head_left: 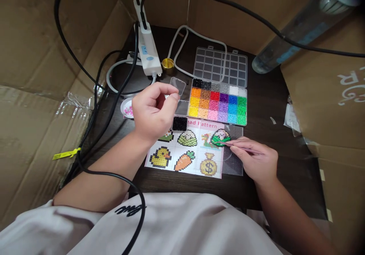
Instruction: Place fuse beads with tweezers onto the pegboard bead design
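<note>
Left hand (152, 110) raised, fingertips pinched on one clear lid (178, 86), just above one tub of black beads (180, 123). Pattern sheet (185, 160): six pictures. One tweezers (242, 147) clamped in right hand (258, 162), tips on green bead figure (220, 137).

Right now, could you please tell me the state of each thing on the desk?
bead box: lid open, compartments filled.
black bead tub: uncovered, full.
clear lid: pinched in left hand.
tweezers: held in right hand, tip on bead figure.
power strip: one plug in.
</note>
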Motion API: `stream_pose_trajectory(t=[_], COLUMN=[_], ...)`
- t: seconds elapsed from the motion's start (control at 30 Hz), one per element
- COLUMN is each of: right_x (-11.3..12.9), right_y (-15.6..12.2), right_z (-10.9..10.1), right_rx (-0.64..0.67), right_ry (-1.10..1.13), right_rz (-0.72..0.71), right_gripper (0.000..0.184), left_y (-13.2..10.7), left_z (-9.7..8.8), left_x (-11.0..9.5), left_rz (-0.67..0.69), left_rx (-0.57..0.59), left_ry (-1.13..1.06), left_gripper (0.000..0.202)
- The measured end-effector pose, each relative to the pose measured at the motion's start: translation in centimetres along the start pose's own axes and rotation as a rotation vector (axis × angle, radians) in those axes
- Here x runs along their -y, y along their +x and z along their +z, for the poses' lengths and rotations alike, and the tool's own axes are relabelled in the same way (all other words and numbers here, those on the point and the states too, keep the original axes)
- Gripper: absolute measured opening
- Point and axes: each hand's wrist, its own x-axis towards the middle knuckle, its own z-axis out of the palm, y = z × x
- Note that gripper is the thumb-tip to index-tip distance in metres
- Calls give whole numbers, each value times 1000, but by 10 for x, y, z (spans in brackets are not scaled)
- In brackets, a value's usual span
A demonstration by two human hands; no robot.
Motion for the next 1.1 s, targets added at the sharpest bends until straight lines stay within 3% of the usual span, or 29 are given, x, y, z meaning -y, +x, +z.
stream_pose_trajectory(t=[0.4, 1.1], right_x=[1, 2], right_y=[1, 1], right_z=[-1, 0], right_rx=[1, 3], right_ry=[10, 34], right_rz=[-29, -22], right_gripper=[28, 29], left_y=[0, 1], left_z=[2, 2], left_x=[5, 3], left_rz=[93, 92], left_rx=[-13, -10], left_ry=[-8, -31], left_gripper=[11, 12])
